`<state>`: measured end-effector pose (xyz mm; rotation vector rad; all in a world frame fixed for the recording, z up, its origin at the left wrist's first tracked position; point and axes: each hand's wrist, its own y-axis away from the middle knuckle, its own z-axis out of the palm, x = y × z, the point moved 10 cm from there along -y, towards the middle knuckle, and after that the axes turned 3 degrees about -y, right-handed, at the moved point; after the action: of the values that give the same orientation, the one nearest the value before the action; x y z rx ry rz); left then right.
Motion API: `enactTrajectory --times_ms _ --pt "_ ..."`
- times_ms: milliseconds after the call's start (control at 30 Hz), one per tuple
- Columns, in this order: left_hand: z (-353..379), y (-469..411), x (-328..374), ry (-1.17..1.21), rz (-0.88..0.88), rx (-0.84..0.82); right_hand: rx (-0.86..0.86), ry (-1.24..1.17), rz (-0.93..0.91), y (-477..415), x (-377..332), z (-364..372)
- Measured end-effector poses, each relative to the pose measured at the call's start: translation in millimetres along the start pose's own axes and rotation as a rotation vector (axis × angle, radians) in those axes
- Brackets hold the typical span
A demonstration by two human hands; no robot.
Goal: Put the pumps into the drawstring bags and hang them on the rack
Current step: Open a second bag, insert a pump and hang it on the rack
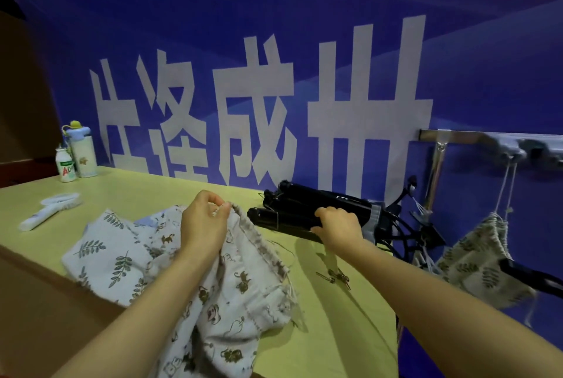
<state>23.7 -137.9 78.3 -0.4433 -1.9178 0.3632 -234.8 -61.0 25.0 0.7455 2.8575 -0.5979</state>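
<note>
My left hand (203,219) pinches the gathered rim of a white drawstring bag with an animal print (243,286), lifting its mouth above the table. A second bag with a leaf print (106,256) lies flat to its left. My right hand (338,227) grips the nearest of the black pumps (283,217), which lie stacked by the wall at the table's right end. A filled leaf-print bag (475,265) hangs by its cord from a hook on the metal rack (463,137) at the right.
The yellow table (335,332) ends just right of the pumps. Two bottles (77,155) stand at the back left, with a white brush-like tool (48,210) in front of them. Small metal clips (335,277) lie near my right forearm. A blue banner forms the back wall.
</note>
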Motion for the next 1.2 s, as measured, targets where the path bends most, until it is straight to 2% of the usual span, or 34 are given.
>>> enactTrajectory --times_ms 200,433,633,967,1200 --pt "18.3 -5.8 -20.5 0.018 -0.045 -0.006 0.028 0.072 -0.014 -13.3 10.7 16.1" --pt "30.9 -7.9 -33.2 0.012 -0.058 -0.023 -0.015 0.105 0.088 -25.5 33.6 30.1" --pt "29.2 -8.9 -40.5 0.01 -0.081 -0.02 0.002 0.118 0.055 -26.4 33.2 28.2" --pt "10.3 -2.5 -33.7 0.027 -0.092 0.002 0.108 0.137 -0.045 -5.0 18.2 -4.0" --pt "-25.0 0.6 -27.4 0.029 -0.093 0.067 0.239 0.039 -0.101 11.2 -7.5 -47.7"
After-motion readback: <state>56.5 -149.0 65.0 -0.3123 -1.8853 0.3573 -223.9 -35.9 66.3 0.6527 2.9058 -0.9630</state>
